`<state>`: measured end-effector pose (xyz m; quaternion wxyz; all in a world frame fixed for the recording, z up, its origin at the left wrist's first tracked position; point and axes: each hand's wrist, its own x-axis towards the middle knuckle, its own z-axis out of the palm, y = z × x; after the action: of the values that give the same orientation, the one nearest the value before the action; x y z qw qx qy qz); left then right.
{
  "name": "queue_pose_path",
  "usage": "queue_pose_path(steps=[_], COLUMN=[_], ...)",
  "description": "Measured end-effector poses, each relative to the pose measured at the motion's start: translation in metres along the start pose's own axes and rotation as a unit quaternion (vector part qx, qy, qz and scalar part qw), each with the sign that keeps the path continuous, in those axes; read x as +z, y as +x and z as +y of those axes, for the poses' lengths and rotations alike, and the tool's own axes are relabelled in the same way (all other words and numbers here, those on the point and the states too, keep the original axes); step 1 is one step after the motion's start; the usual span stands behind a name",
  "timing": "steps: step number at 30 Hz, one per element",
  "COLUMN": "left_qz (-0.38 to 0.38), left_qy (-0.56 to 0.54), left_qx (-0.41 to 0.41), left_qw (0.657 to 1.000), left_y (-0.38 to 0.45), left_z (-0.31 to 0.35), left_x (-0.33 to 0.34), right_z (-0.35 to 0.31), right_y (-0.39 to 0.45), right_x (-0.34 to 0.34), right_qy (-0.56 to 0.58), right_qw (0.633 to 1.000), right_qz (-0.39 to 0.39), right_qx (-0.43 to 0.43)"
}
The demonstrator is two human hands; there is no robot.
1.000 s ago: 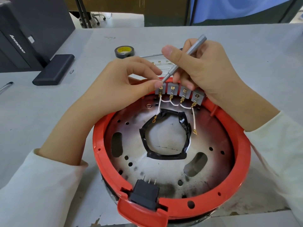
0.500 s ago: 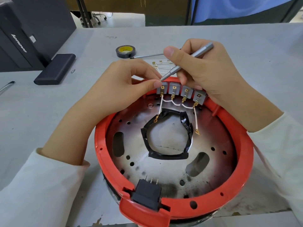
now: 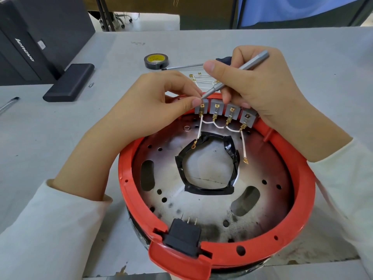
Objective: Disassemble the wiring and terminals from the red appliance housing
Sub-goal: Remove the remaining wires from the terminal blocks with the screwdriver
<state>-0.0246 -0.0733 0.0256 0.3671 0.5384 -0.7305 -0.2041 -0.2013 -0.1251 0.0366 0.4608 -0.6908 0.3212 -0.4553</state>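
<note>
The round red housing lies open side up on the grey table, its metal plate ringed with black tape at the centre. Several grey terminal blocks line its far rim, joined by short white wires with gold lugs. My left hand pinches the leftmost block between thumb and forefinger. My right hand grips a slim silver screwdriver like a pen, its tip at the top of that leftmost block. A black socket sits in the near rim.
Loose white wires with gold terminals lie just beyond the housing. A roll of black tape and a second long screwdriver lie further back. A black box and a dark computer case stand at the left.
The right hand has tipped the silver screwdriver flatter, its rear end swinging right, and brought the tip onto the leftmost block. The left hand keeps its pinch.
</note>
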Motion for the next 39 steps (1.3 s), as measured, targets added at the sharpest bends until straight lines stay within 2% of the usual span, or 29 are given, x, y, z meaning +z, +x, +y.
queue_pose_path(steps=[12,16,19,24,35,39], left_qz=[0.002,0.002,-0.016,-0.019,-0.023,-0.024], left_qy=[0.008,0.008,0.034,0.071,0.078,0.082], left_qx=[-0.016,-0.007,-0.033,-0.049,-0.046,-0.045], left_qw=[1.000,1.000,0.999,0.996,0.996,0.995], left_y=[0.002,0.001,0.001,0.002,0.002,0.002], left_z=[-0.002,-0.003,-0.004,-0.005,-0.005,-0.005], left_x=[0.000,0.000,0.000,0.000,0.000,0.001], right_z=[-0.002,0.002,0.004,0.006,0.004,0.002], right_y=[-0.001,0.001,0.002,0.003,0.003,0.005], right_x=[0.001,0.000,-0.002,-0.001,0.002,0.002], right_qy=[-0.024,-0.071,-0.125,-0.207,-0.260,-0.244], right_qw=[1.000,0.997,0.991,0.977,0.965,0.969], right_qz=[-0.017,0.025,0.048,0.040,0.023,0.015], right_qx=[0.001,0.008,0.008,0.020,0.013,0.034])
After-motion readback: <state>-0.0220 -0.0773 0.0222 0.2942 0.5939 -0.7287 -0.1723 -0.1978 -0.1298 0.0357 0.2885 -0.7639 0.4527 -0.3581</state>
